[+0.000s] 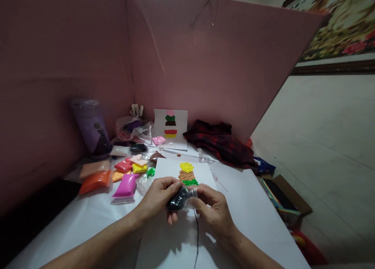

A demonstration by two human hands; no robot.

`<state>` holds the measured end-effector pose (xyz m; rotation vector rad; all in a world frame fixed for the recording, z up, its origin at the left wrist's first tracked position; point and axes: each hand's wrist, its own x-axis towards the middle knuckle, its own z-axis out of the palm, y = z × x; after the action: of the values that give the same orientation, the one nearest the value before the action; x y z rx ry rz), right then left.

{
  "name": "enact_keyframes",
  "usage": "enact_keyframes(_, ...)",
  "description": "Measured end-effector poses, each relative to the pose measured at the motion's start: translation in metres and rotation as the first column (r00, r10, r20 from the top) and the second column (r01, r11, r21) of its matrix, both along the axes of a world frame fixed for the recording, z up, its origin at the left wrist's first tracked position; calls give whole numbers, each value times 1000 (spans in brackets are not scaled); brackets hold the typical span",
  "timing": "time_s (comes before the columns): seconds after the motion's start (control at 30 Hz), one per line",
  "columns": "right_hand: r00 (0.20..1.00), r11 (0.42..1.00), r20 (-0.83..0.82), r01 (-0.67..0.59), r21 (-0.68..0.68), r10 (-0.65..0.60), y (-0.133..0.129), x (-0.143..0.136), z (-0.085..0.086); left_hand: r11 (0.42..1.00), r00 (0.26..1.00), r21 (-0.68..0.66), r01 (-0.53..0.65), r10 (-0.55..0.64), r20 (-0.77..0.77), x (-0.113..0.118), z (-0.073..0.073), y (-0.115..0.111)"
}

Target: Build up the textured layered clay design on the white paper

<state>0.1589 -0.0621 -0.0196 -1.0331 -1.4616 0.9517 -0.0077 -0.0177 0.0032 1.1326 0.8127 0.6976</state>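
Between both hands, above a white sheet of paper, is a small clear plastic bag of black modelling clay (179, 198). My left hand (159, 195) grips its dark, filled end, thumb on top and fingers curled beneath. With bent fingers, my right hand (213, 208) pinches the bag's loose, crinkled end. A thin black strand (197, 234) runs down below the bag; whether it joins the bag cannot be made out. Behind my hands, the paper (166, 168) carries textured clay bands in yellow (186, 166), brown (186, 176) and green (190, 182), the lowest part hidden by the hands.
Several bagged clays, including an orange pack (95, 182) and a magenta pack (125, 186), lie at the left near a purple tumbler (91, 128). A second sheet with coloured bands (181, 122) leans at the back beside dark plaid cloth (219, 142). Pink panels (205, 66) enclose the table.
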Motion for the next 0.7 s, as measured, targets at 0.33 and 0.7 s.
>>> enact_keyframes(0.33, 995, 995, -38, -96, -25, 95, 0, -7, 0, 990, 994, -92, 110, -110, 6, 0, -9, 1)
enact_keyframes(0.7, 963, 964, 258, 0, 267, -72, -2, -4, 1, 992, 996, -89, 93, -90, 27, 0, -7, 3)
